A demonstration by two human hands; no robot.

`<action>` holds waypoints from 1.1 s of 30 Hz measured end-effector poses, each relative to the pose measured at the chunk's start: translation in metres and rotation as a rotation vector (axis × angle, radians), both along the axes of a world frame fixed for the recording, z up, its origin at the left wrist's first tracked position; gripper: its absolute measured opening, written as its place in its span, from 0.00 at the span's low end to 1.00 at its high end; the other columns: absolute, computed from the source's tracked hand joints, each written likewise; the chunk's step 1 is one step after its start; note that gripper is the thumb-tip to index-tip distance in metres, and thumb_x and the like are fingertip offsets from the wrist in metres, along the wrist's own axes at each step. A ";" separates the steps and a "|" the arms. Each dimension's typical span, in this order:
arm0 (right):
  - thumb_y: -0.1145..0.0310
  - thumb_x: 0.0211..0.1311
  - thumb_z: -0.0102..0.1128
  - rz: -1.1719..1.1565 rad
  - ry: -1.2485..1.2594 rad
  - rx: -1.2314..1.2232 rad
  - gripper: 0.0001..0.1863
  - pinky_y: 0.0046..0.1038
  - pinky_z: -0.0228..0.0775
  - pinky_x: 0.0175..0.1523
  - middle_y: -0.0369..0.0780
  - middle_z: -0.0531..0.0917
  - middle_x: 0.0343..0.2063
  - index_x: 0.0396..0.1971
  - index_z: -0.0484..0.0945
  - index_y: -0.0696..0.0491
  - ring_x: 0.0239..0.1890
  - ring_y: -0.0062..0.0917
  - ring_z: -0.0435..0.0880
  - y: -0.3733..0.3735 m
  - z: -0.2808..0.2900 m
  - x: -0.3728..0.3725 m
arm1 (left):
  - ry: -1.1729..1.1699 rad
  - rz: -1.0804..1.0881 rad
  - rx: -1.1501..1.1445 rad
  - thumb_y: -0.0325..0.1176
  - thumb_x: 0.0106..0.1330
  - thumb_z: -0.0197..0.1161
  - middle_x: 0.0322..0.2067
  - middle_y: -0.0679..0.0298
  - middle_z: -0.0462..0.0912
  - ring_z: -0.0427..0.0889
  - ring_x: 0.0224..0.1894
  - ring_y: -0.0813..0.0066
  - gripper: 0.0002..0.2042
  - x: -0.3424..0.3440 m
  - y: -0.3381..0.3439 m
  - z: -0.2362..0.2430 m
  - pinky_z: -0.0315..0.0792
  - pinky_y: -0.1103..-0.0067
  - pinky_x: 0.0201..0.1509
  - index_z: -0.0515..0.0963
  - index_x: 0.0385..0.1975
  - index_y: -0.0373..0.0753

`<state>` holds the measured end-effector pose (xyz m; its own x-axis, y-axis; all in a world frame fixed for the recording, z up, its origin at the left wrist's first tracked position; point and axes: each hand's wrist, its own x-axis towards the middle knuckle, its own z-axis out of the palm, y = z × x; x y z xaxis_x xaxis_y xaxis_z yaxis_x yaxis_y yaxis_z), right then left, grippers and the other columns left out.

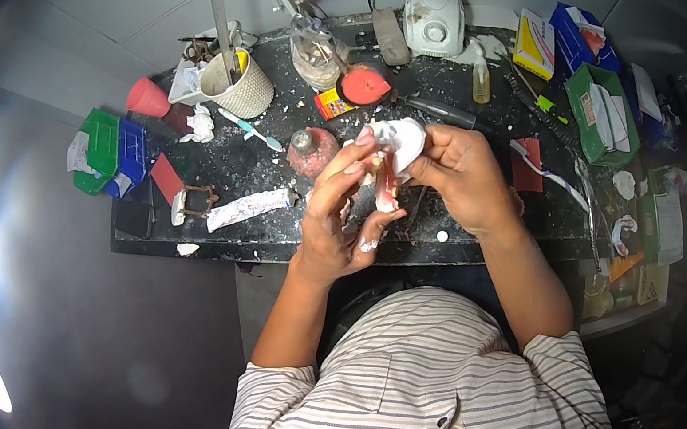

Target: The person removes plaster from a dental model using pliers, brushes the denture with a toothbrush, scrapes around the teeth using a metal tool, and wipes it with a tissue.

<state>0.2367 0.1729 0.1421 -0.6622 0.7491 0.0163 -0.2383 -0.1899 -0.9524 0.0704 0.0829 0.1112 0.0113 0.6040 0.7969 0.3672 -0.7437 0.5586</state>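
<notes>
In front of my chest, above the bench's front edge, both hands hold a dental model. My right hand [466,182] pinches its white plaster cast [408,139] between thumb and fingers. Closed round the near left side, my left hand [328,217] grips the pink wax part [386,182], which carries a few tooth-coloured pieces. Whether wax and plaster are joined I cannot tell, as my fingers cover much of them. White residue marks my left thumb. Just beyond my left fingers stands a round pinkish bottle [313,153] with a metal cap.
The black bench [284,67] is strewn with white crumbs. Farther back are a pan of pink wax [364,85], a woven cup [241,87] and a white device [433,20]. A tube [251,209] and a toothbrush [252,131] lie left; boxes [604,117] stand right.
</notes>
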 end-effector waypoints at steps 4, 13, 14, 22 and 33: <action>0.74 0.72 0.58 -0.076 0.132 -0.027 0.09 0.27 0.82 0.49 0.42 0.86 0.39 0.45 0.81 0.64 0.41 0.22 0.86 -0.003 0.005 0.000 | -0.123 -0.053 0.047 0.20 0.57 0.73 0.65 0.34 0.61 0.65 0.69 0.42 0.38 0.000 0.000 0.012 0.65 0.55 0.71 0.55 0.64 0.37; 0.75 0.72 0.57 -0.116 0.128 0.059 0.11 0.30 0.84 0.49 0.41 0.86 0.37 0.43 0.82 0.67 0.39 0.23 0.86 -0.002 0.017 0.012 | -0.133 0.066 0.229 0.31 0.56 0.77 0.64 0.33 0.62 0.69 0.67 0.42 0.41 0.000 -0.003 0.026 0.67 0.52 0.69 0.53 0.63 0.43; 0.75 0.72 0.57 -0.108 0.106 0.086 0.11 0.29 0.84 0.49 0.41 0.86 0.36 0.43 0.82 0.68 0.39 0.23 0.86 -0.002 0.018 0.014 | -0.160 0.071 0.258 0.29 0.55 0.78 0.62 0.30 0.65 0.71 0.65 0.41 0.39 0.000 -0.003 0.026 0.66 0.55 0.69 0.55 0.61 0.41; 0.74 0.67 0.64 0.015 -0.099 0.269 0.09 0.19 0.75 0.39 0.36 0.87 0.31 0.39 0.85 0.65 0.34 0.13 0.81 -0.012 0.033 0.026 | -0.131 0.096 0.261 0.29 0.55 0.77 0.61 0.31 0.66 0.73 0.64 0.41 0.40 0.000 -0.004 0.028 0.66 0.54 0.68 0.54 0.61 0.42; 0.77 0.64 0.66 0.144 0.002 0.041 0.06 0.18 0.77 0.41 0.40 0.88 0.31 0.36 0.83 0.66 0.35 0.15 0.85 -0.020 0.036 0.007 | -0.023 0.080 0.244 0.24 0.61 0.70 0.61 0.34 0.68 0.72 0.64 0.38 0.32 -0.001 -0.007 0.023 0.67 0.50 0.68 0.58 0.61 0.41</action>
